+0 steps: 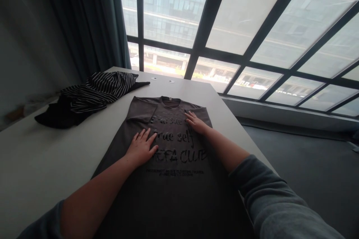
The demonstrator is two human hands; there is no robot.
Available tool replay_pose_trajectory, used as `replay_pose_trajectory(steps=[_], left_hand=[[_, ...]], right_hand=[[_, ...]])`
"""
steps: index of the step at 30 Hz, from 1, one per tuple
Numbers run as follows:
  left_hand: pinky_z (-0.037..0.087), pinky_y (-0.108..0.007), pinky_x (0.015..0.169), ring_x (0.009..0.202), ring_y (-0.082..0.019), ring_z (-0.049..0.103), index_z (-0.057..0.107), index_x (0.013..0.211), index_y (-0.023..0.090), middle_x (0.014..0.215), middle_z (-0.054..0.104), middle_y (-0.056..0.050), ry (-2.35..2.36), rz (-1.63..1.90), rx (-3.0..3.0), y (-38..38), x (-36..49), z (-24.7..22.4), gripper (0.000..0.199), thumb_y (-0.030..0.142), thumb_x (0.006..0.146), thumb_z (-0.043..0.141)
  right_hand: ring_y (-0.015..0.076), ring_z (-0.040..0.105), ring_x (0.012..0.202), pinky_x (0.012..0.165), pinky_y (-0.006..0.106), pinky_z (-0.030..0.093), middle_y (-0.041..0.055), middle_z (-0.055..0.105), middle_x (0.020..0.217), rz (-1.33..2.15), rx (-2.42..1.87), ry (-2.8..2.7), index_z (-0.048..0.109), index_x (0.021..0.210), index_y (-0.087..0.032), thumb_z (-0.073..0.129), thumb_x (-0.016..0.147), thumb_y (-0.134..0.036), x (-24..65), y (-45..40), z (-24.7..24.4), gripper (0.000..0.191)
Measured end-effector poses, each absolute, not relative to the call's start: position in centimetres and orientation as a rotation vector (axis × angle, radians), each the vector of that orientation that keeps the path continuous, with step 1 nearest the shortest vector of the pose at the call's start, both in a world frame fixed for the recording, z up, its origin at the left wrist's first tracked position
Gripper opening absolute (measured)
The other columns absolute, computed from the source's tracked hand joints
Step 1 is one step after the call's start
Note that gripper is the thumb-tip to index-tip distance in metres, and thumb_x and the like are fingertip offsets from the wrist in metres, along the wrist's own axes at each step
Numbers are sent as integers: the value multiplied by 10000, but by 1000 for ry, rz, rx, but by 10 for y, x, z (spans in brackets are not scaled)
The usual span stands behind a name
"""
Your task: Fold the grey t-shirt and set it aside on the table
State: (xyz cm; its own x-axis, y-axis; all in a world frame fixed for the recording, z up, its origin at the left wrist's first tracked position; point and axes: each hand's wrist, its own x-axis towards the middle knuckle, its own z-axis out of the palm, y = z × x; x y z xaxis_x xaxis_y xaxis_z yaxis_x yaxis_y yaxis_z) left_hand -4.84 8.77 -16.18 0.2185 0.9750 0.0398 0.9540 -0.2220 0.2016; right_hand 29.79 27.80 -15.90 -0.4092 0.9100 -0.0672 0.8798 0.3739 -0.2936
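A dark grey T-shirt (174, 194) with black lettering lies spread on a white table (30, 164), its collar at the far end. My left hand (142, 148) rests flat on the left of the lettering, fingers spread, holding nothing. Near the right sleeve, my right hand (195, 122) lies on the upper chest of the shirt with its fingers apart. Both sleeves of the shirt lie over its body. The lower hem is out of view.
A heap of black and white striped clothing (98, 91) lies at the table's far left. Two small round white discs (171, 81) are near the far edge. A dark curtain (92, 22) and large windows stand behind. Grey floor (280, 149) shows at the right.
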Motion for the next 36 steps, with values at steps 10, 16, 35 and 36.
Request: replay_pose_trajectory(steps=[10,16,35,36], left_hand=[[210,-521,1291,1612,-334,256,472,1617,277,1739,300,-113,1878,194,2355,87,-49,-160,634,534,1038,467],[226,-510,1291,1610,-324,267,466,1621,277,1737,308,-109,1904,142,2367,86,-49,-157,629,527,1043,456],[287,-529,1270,1600,-324,296,451,1629,249,1725,331,-122,1948,39,2462,93,-56,-164,625,475,1046,449],[288,-529,1270,1600,-323,297,452,1629,251,1725,332,-121,1947,43,2464,93,-56,-164,624,474,1046,448]], right_hand=[[356,183,1626,1304,538,164,159,209,1755,153,-1807,-2501,323,1682,-158,354,1086,-540,300,270,-173,708],[355,176,1628,1306,543,156,157,204,1755,199,-1792,-2489,324,1682,-162,353,1074,-590,297,270,-169,744],[260,390,1556,1286,401,313,109,449,1660,287,-1435,-2437,612,1507,-177,515,995,-209,294,256,-165,522],[259,405,1546,1278,393,329,117,477,1641,284,-1412,-2435,630,1486,-168,523,983,-194,294,256,-163,515]])
